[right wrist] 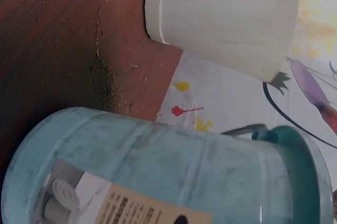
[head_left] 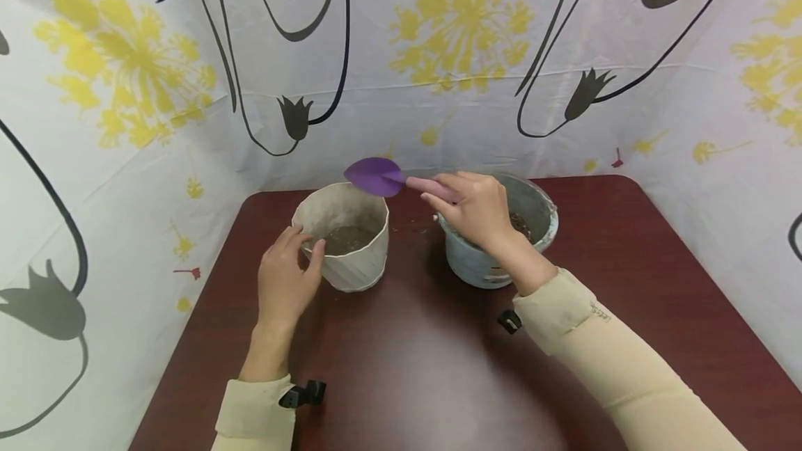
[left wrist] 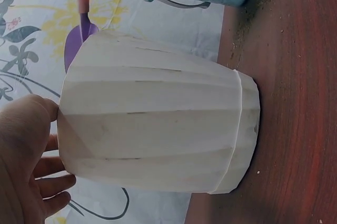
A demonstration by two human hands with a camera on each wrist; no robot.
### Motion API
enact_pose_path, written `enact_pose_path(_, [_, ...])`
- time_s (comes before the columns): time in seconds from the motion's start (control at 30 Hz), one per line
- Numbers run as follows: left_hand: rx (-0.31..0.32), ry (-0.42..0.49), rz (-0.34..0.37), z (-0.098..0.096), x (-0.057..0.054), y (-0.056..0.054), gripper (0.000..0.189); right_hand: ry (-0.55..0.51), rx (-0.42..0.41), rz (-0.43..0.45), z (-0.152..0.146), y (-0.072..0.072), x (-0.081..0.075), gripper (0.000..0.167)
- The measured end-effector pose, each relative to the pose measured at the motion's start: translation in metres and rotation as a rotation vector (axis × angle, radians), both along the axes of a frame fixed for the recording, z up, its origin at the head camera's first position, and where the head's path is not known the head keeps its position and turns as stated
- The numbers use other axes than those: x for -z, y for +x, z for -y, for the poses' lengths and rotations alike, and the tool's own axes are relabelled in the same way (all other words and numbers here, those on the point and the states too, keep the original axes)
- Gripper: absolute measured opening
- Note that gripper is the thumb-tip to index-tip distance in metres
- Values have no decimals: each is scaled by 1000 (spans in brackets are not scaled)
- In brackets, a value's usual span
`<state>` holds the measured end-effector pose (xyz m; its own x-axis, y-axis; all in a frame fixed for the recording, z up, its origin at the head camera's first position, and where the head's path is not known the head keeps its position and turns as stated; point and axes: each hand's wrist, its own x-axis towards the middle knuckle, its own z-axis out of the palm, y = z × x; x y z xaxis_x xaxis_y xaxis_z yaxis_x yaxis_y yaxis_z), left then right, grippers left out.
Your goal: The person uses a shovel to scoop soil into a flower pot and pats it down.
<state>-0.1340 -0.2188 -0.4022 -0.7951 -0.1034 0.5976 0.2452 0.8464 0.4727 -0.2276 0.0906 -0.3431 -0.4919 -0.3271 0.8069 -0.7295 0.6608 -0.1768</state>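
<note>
My right hand (head_left: 479, 209) grips the pink handle of a small garden trowel (head_left: 376, 177) with a purple, leaf-shaped blade. The blade hovers by the far right rim of a white ribbed plant pot (head_left: 356, 268), while the hand is over a blue-grey bucket (head_left: 466, 264). Soil (head_left: 349, 240) lies inside the pot, and darker soil (head_left: 520, 224) shows in the bucket. At the pot's near left rim, my left hand (head_left: 287, 282) holds the edge with thumb and fingers. The left wrist view shows the pot (left wrist: 152, 113) upright on the table.
Both containers stand near the back of a dark red-brown table (head_left: 401, 367). Crumbs of soil (right wrist: 108, 84) are scattered between them. A metal handle (left wrist: 174, 2) hangs at the bucket's side. Flower-patterned cloth (head_left: 388, 89) surrounds the table at the back and sides.
</note>
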Motion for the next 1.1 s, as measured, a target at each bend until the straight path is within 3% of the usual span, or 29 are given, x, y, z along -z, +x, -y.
enact_pose_path(0.53, [36,-66,-70,-25,-5,-12,32,-42,53,26,-48,6,-10,19])
enact_pose_path(0.87, [179,-14,-125,-64,-14,-26,30,-66,125,45,-77,11,-6,19])
enact_pose_path(1.1, [256,-12,-126,-90,-19,-34,31,-64,165,90,-96,18,-2,19])
